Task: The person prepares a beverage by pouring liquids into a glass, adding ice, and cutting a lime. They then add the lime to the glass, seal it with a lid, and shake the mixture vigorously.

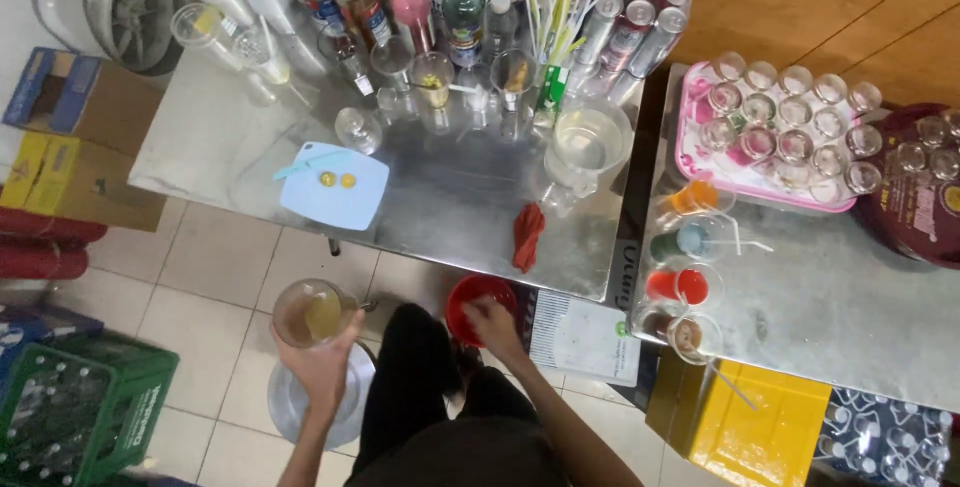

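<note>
Glass first: from the head view I see my left hand (pixel 322 362) wrapped in a holding grip around a clear glass (pixel 312 313) partly filled with yellowish liquid, held above the tiled floor, well short of the steel table (pixel 450 197). It stands upright, long axis vertical, mouth towards the camera. My right hand (pixel 492 325) reaches into a red bucket (pixel 470 302) just below the table edge; whether its grip is closed on anything, I cannot tell. I judge the drink partway made: liquid is in, two yellow pieces remain on the blue cutting board (pixel 335 187).
</note>
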